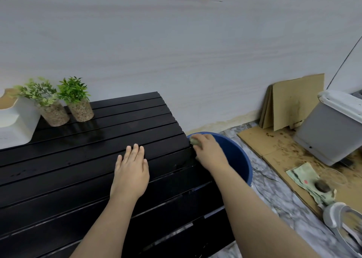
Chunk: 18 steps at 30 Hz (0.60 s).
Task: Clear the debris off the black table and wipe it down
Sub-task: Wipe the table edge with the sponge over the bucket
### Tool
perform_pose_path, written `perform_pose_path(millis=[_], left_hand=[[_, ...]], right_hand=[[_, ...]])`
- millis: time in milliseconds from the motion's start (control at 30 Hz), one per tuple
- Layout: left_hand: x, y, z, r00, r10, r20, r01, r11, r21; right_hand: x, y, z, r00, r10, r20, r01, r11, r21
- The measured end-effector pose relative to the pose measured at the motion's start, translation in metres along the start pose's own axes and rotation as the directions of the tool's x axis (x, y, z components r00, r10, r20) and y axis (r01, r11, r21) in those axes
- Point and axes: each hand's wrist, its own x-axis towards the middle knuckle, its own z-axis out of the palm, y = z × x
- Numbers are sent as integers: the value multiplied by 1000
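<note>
From the head camera, the black slatted desk [78, 159] runs along a pale wall. At its far left end stand a white container [17, 124] and two small green plants in speckled pots: the paler one [52, 110] just beside the container, the darker one [79, 104] just to its right. The slats near the plants look wet and glossy.

Off the desk's right end, on the marbled floor [274, 195], a blue bucket [239, 157] sits just beside the desk's corner. Farther right, flattened cardboard [262, 142] lies on the floor, dirtied with dark crumbs, and folded cardboard sheets [290, 104] lean on the wall. A grey bin with a white lid [331, 128] tilts on the cardboard. Near it lie a crumpled greenish paper [305, 179] with a dark lump on it and a blurred metal object [340, 222] at the frame's lower right.

A small, greenish wad, apparently a cloth or sponge [195, 141], is at the desk's right edge, above the bucket's rim, clutched in the right hand [207, 151]. That hand is curled around it, knuckles up, forearm reaching diagonally from lower right.

The left hand [131, 169] lies flat on the slats, palm down, fingers together and pointing away, holding nothing, well apart from the wad.
</note>
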Motion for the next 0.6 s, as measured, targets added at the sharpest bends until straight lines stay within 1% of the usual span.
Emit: perform_pose_path(millis=[33,67,133,167,200,233,300,333,367,400,467,533,600], left_hand=[[0,0,0,1000,-1,1,1,1000,4],[0,0,0,1000,-4,1,4,1000,8],[0,1,0,1000,-7,-4,7,1000,10],[1,1,0,1000,-5,-6,5,1000,8],[1,1,0,1000,-3,-7,3,1000,6],[1,1,0,1000,-1,-7,1,1000,5],[1,0,0,1000,1,-2,-1,1000,1],[0,0,0,1000,2,-1,-2,1000,-1],[0,-1,0,1000,2,-1,-2,1000,-3],[0,-1,0,1000,2,-2,-2,1000,-5],[0,-1,0,1000,0,0,0,1000,-3],[-1,-1,0,1000,-2,2,2,1000,-2],[0,0,1,1000,-1,1,1,1000,-2]], right_hand=[[3,1,-6,1000,14,-23,-14,999,37],[4,0,-11,998,2,-66,4,996,92],[-1,-14,-16,985,-99,-140,122,979,162],[-7,-22,-14,976,-168,-137,190,968,164],[-13,-28,-6,968,-227,-108,241,959,147],[-20,-32,6,964,-261,-53,265,960,95],[-34,-36,31,958,-274,90,283,952,-114],[-38,-33,39,956,-263,132,283,942,-178],[-37,-30,41,958,-246,147,270,947,-173],[-31,-27,39,963,-226,149,245,961,-126],[-17,-22,25,977,-157,142,155,988,26],[-5,-18,10,993,-86,86,76,991,113],[4,-17,-4,997,-61,-40,66,992,112]])
